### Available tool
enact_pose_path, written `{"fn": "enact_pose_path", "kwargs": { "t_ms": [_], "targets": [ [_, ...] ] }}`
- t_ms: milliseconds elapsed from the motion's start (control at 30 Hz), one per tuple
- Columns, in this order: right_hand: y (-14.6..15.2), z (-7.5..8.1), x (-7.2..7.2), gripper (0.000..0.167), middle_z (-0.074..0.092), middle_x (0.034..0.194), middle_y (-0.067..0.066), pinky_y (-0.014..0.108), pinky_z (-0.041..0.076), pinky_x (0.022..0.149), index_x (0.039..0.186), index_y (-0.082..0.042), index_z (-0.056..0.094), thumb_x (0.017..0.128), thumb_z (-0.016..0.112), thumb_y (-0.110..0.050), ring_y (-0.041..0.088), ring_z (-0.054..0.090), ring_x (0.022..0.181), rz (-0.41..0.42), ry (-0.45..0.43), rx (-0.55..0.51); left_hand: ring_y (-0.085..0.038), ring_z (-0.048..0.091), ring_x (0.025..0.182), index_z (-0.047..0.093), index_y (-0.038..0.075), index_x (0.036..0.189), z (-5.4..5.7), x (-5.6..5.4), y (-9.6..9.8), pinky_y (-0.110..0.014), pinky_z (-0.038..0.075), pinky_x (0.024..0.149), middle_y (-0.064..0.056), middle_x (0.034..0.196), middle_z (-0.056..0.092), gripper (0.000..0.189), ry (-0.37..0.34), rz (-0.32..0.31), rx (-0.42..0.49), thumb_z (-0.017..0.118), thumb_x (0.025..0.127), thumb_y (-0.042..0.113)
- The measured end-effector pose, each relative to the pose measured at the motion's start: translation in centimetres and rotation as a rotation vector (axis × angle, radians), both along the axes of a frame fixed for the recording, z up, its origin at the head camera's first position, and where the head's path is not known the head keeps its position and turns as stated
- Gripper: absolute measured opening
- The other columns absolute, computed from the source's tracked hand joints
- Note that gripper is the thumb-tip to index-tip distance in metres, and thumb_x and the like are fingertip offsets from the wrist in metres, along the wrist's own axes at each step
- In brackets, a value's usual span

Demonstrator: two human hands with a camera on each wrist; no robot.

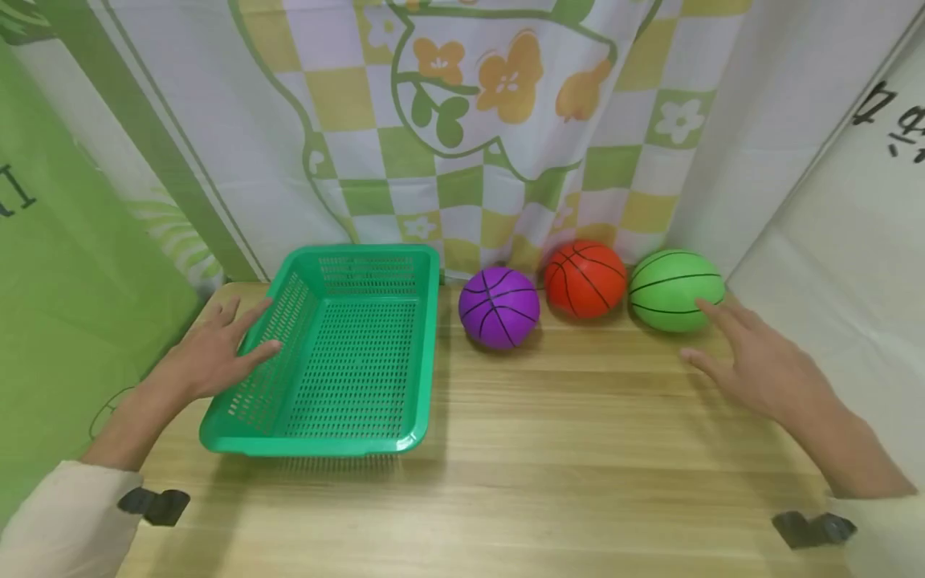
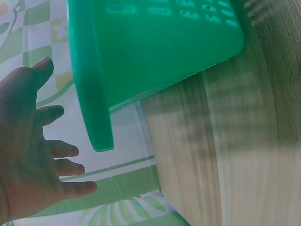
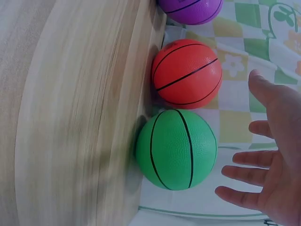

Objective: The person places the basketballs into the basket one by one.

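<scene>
A green plastic basket (image 1: 422,377) with perforated walls stands on the left of the table. My left hand (image 1: 217,349) hovers over its left rim with fingers spread, holding nothing; in the left wrist view a gap shows between the fingers and the basket's rim (image 2: 91,94). A purple ball (image 1: 499,308), a red ball (image 1: 585,279) and a green ball (image 1: 675,291), all with black basketball lines, sit in a row at the table's back edge. Close to the green ball, my right hand (image 1: 766,365) has its fingers extended and apart, with nothing in it.
The wooden table (image 1: 564,466) runs toward me in front of the balls. A patterned curtain (image 1: 462,193) hangs right behind the basket and balls. Green cloth (image 1: 87,265) borders the left side and a pale sheet (image 1: 853,265) the right.
</scene>
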State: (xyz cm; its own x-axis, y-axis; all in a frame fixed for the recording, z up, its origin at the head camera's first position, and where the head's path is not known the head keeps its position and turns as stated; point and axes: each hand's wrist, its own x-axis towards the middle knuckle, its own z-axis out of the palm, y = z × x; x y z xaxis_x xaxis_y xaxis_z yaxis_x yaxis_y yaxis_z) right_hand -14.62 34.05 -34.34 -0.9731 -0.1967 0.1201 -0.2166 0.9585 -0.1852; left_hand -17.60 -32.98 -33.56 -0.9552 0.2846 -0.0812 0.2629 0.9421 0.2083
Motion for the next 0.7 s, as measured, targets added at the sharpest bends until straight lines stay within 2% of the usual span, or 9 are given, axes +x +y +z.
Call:
{"fn": "enact_pose_path", "kwargs": {
  "t_ms": [167, 300, 433, 700],
  "targets": [
    [0.6, -0.1, -0.9, 0.079, 0.034, 0.143, 0.039, 0.078, 0.036, 0.084, 0.152, 0.001, 0.034, 0.097, 0.064, -0.047, 0.060, 0.036, 0.125, 0.006, 0.022, -0.062, -0.066, 0.016, 0.133, 0.010, 0.006, 0.161, -0.1, 0.0, -0.1, -0.081, 0.029, 0.090, -0.047, 0.149, 0.013, 0.078, -0.022, 0.015, 0.026, 0.044, 0.106, 0.050],
    [1.2, -0.5, -1.5, 0.079, 0.034, 0.140, 0.042, 0.076, 0.032, 0.091, 0.150, 0.005, 0.035, 0.096, 0.067, -0.042, 0.060, 0.035, 0.125, 0.009, 0.035, -0.114, -0.068, 0.026, 0.127, 0.011, 0.004, 0.160, -0.2, -0.1, 0.0, -0.079, 0.032, 0.091, -0.048, 0.148, 0.017, 0.078, -0.022, 0.003, 0.040, 0.044, 0.106, 0.048],
    [1.6, -1.0, -2.1, 0.082, 0.032, 0.138, 0.045, 0.076, 0.029, 0.092, 0.150, 0.009, 0.033, 0.095, 0.069, -0.041, 0.061, 0.032, 0.124, -0.004, 0.021, -0.168, -0.067, 0.035, 0.122, 0.013, 0.000, 0.159, -0.3, -0.2, -0.3, -0.076, 0.035, 0.092, -0.046, 0.147, 0.021, 0.076, -0.021, -0.010, 0.060, 0.046, 0.106, 0.045],
    [2.9, -1.7, -3.2, 0.091, 0.026, 0.139, 0.050, 0.078, 0.022, 0.098, 0.152, 0.013, 0.022, 0.093, 0.074, -0.032, 0.066, 0.025, 0.126, 0.038, -0.018, -0.278, -0.059, 0.029, 0.133, 0.015, -0.003, 0.158, 0.2, -1.1, -0.4, -0.072, 0.029, 0.100, -0.039, 0.152, 0.024, 0.075, -0.044, -0.035, 0.138, 0.049, 0.106, 0.039]
  ]
}}
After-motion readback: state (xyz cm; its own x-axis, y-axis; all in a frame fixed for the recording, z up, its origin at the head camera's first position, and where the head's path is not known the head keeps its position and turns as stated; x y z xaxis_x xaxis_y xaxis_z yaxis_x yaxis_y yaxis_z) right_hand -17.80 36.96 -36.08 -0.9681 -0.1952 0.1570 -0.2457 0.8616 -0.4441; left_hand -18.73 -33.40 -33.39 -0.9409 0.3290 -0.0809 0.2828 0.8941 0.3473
